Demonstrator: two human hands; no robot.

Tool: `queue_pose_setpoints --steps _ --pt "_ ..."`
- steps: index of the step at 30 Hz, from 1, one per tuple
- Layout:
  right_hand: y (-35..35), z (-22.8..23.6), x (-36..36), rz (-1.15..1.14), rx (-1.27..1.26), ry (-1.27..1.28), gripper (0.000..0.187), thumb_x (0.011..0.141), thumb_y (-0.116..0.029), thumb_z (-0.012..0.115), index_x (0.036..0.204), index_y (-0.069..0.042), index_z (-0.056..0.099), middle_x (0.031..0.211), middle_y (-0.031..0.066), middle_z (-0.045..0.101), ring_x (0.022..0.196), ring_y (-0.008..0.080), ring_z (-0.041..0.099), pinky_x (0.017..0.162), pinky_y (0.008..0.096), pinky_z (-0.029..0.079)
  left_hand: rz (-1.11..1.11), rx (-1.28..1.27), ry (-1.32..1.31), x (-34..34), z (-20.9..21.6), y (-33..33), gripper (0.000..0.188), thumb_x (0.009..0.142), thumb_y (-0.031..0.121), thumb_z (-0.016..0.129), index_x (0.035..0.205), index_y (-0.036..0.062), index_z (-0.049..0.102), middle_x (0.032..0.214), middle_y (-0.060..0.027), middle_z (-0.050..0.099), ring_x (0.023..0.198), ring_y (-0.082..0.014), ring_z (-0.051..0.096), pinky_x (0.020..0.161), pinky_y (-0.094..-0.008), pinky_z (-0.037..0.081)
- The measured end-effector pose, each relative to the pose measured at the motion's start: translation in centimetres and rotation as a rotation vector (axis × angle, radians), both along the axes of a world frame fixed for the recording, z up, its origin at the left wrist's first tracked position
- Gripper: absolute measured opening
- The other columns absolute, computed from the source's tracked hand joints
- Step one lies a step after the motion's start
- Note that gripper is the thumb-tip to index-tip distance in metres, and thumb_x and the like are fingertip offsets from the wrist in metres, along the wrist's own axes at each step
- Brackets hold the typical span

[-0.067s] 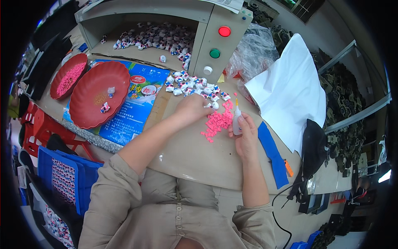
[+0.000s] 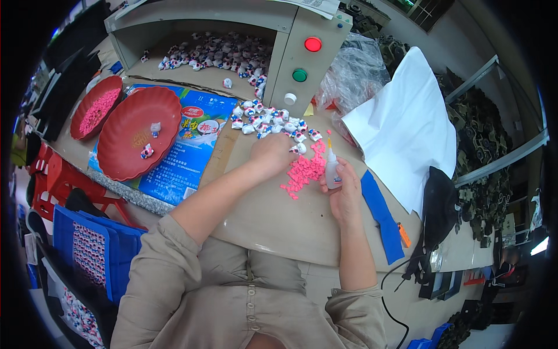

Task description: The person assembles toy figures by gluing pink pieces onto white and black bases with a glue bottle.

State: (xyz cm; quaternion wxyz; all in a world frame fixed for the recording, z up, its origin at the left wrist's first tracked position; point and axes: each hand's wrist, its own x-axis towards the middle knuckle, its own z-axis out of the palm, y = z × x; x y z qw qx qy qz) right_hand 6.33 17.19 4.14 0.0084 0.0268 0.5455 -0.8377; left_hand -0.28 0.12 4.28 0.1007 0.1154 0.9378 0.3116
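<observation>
My left hand [image 2: 272, 156] is closed with its fingers curled mostly out of sight. At their tips is a small white cat figurine [image 2: 298, 149], apparently pinched. My right hand [image 2: 346, 189] grips a small clear squeeze bottle [image 2: 333, 174] upright, its yellow nozzle pointing up. A single pink bit [image 2: 329, 132] shows just above the nozzle tip. Between the hands, small pink pieces [image 2: 303, 173] lie spread on the tabletop [image 2: 261, 218]. Beyond my left hand sits a cluster of white figurines [image 2: 264, 121] with blue and pink markings.
Two red scalloped bowls stand at left: one bowl [image 2: 116, 148] holds two figurines, the other [image 2: 81, 129] pink pieces. A grey machine [image 2: 285, 64] with more figurines inside stands behind. At right lie a blue strip [image 2: 381, 215], an orange cutter [image 2: 404, 235] and white sheeting [image 2: 407, 128].
My left hand has turned slightly, so its fingers are more hidden. The right hand and the bottle have hardly moved.
</observation>
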Motion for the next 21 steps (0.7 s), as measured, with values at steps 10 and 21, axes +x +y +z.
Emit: queue_pose_setpoints --steps 10,21 --pt "0.4 -0.7 0.2 -0.181 0.137 0.126 0.029 0.079 -0.017 0.059 0.102 -0.002 0.049 0.082 0.0040 0.054 0.066 0.0093 0.051 0.055 0.0208 0.039 0.028 0.612 0.270 2.2 -1.6 -0.6 0.022 0.067 0.006 0.065 0.087 0.0028 0.058 0.082 -0.0111 0.061 0.076 -0.0244 0.059 0.067 -0.0318 0.045" --pt "-1.0 -1.4 0.7 -0.115 0.462 0.384 0.022 0.084 -0.019 0.052 0.096 -0.002 0.044 0.083 0.0043 0.050 0.069 0.0091 0.048 0.059 0.0210 0.039 0.055 0.825 0.013 2.9 -3.4 -1.0 0.025 0.068 0.002 0.066 0.092 0.0010 0.058 0.084 -0.0048 0.060 0.075 -0.0092 0.055 0.065 -0.0231 0.045"
